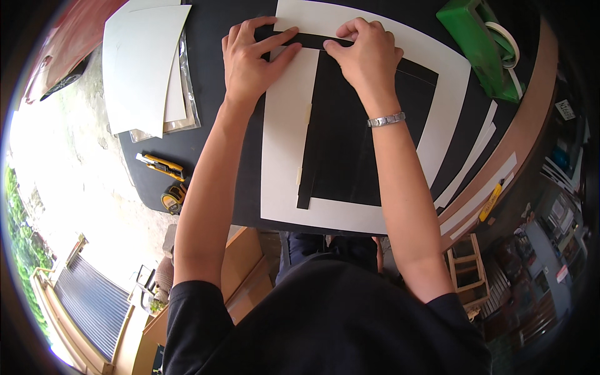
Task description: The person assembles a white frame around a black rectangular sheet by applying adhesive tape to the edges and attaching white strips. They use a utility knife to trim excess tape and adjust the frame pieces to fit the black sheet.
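Observation:
A white board frame (284, 137) with a large rectangular opening lies on the black tabletop (240, 187), and black surface shows inside the opening. Across its far side runs a narrow black strip (314, 41). My left hand (247, 62) rests over the strip's left end with fingers spread, its thumb and forefinger tips on the strip. The thumb and curled fingers of my right hand (369, 62) pinch the same strip farther right. Another black strip (304, 197) runs along the opening's left side, with small pale tape pieces (308, 114) beside it.
White sheets (140, 62) lie at the far left. A yellow utility knife (164, 166) and a tape measure (173, 197) sit near the left edge. At the far right stands a green tape dispenser (465, 37); white strips (472, 156) and another yellow cutter (492, 200) lie nearer.

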A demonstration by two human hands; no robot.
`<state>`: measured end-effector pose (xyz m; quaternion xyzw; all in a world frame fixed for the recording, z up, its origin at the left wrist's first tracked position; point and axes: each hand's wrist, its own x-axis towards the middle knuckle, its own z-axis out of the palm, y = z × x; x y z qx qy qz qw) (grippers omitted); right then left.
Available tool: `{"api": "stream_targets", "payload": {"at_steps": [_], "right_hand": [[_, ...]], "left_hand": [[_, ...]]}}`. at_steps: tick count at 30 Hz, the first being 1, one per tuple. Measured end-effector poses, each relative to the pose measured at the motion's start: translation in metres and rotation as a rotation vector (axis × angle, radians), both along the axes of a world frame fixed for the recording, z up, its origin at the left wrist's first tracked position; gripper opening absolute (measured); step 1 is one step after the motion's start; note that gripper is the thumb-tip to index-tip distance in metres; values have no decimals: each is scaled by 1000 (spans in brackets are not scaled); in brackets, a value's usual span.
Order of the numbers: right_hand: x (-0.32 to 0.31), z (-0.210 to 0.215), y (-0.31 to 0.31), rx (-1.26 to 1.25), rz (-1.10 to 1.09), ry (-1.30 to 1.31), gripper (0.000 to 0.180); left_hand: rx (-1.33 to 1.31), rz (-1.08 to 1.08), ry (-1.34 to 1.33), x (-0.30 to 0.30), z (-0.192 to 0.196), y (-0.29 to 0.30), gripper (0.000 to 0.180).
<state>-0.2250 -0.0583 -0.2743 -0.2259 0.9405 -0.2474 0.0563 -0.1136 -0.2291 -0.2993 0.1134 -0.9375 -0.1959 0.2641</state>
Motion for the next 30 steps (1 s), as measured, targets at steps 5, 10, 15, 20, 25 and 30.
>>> {"api": "stream_targets", "payload": {"at_steps": [5, 10, 15, 20, 25, 30], "right_hand": [[3, -3, 0, -20, -10, 22, 25], [1, -2, 2, -17, -5, 1, 25], [0, -1, 0, 17, -9, -17, 28], [-1, -1, -2, 51, -23, -34, 30], [1, -3, -9, 62, -58, -5, 30], [6, 1, -12, 58, -81, 13, 30]], "left_hand": [[-14, -13, 36, -3, -3, -1, 28], [-12, -18, 38, -2, -3, -2, 28], [20, 0, -13, 0, 1, 0, 31], [14, 2, -16, 1, 2, 0, 32], [-1, 4, -9, 0, 1, 0, 32], [-20, -18, 39, -1, -3, -3, 29]]}}
